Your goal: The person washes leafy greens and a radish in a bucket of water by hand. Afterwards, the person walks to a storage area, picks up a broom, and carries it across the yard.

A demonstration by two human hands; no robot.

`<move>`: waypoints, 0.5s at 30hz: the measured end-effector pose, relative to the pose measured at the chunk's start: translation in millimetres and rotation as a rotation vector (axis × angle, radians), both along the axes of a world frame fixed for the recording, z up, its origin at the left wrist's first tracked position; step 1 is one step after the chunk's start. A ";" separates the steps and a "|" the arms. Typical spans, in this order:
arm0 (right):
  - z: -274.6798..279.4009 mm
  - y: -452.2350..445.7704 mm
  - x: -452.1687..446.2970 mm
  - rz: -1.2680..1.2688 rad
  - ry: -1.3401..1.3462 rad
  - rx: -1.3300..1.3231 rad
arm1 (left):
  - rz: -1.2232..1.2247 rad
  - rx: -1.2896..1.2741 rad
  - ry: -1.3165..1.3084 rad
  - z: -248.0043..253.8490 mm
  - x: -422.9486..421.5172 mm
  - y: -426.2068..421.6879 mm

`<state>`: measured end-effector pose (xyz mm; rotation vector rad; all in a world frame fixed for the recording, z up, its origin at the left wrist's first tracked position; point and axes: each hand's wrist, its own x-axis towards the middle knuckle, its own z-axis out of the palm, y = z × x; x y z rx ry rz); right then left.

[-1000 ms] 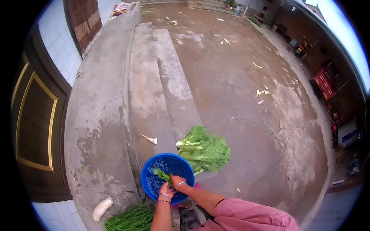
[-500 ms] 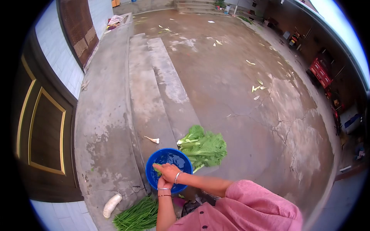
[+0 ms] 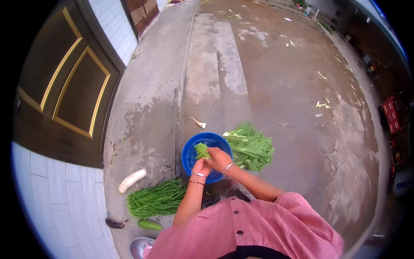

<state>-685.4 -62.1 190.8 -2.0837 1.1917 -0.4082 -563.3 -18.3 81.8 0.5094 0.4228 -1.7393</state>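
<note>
A blue basin [image 3: 186, 160] with water in it stands on the concrete step. Over it, my left hand [image 3: 201, 166] and my right hand [image 3: 219, 159] meet, both closed on a small green vegetable leaf [image 3: 201, 150]. Silver bracelets circle both wrists. Right of the basin, touching or very near it, lies a heap of large leafy greens [image 3: 254, 149]. A bundle of long thin green stalks [image 3: 157, 198] rests to the left, near my left forearm. Beyond the basin's rim is a small white root piece [image 3: 199, 123].
A white radish [image 3: 132, 180], an eggplant [image 3: 115, 223] and a green cucumber [image 3: 149, 224] lie along the tiled wall [image 3: 56, 194]. A dark door [image 3: 69, 82] is at left. Scattered leaf scraps [image 3: 322, 105] dot the wet yard; a red crate [image 3: 391, 115] stands far right.
My view has tilted down and turned, so the basin sits higher and the eggplant, cucumber and my shoe now show. The leaf stands up more visibly above my fingers.
</note>
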 end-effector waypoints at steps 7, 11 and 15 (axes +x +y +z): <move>17.6 -1.0 3.4 0.190 -0.141 -0.113 | -0.042 0.011 -0.019 25.3 -12.4 5.3; 7.7 -1.8 3.8 0.226 -0.214 -0.122 | -0.039 0.021 -0.056 29.1 -10.4 9.1; 12.4 -1.3 0.4 0.187 -0.287 -0.118 | -0.088 0.059 -0.197 40.3 -11.3 14.3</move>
